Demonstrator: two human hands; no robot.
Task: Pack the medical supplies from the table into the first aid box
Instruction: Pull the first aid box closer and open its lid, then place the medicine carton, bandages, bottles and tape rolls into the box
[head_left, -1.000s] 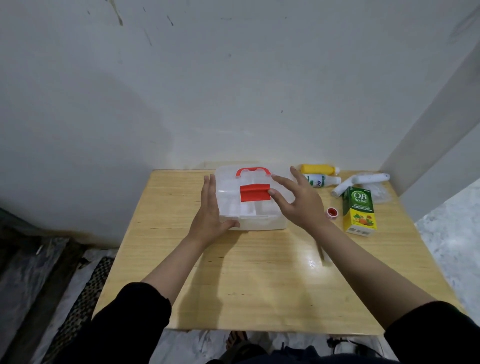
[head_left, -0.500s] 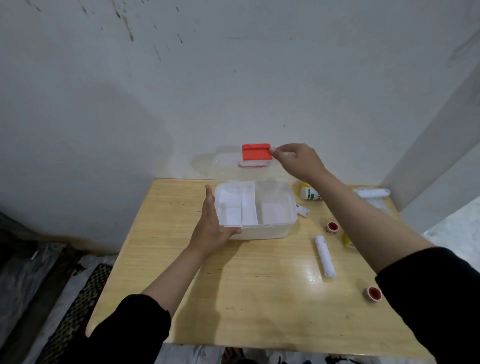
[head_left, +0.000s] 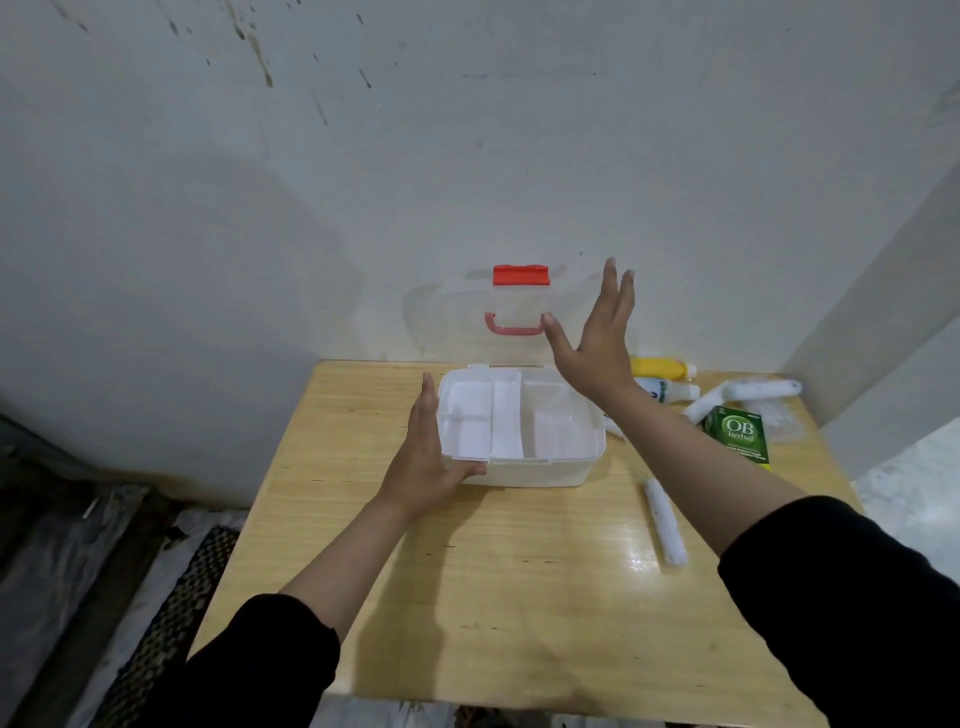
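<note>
Reading "OB herbal": green carton just beside right forearm, near first aid box.

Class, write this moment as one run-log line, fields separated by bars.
first aid box: lid open | left hand: steadying box | right hand: open, empty | supplies: unpacked

- The left hand lies edge-on with its fingers straight and pressed together, pointing away from the body; the thumb hooks round to the right beneath them.
- Its forearm runs bare from a black sleeve pushed up near the elbow.
- The right hand is raised higher and farther out, palm turned left, fingers straight and pointing upward, thumb spread wide to the left of them. It grips nothing.
- The right forearm slants down to the right into another black sleeve.
</note>
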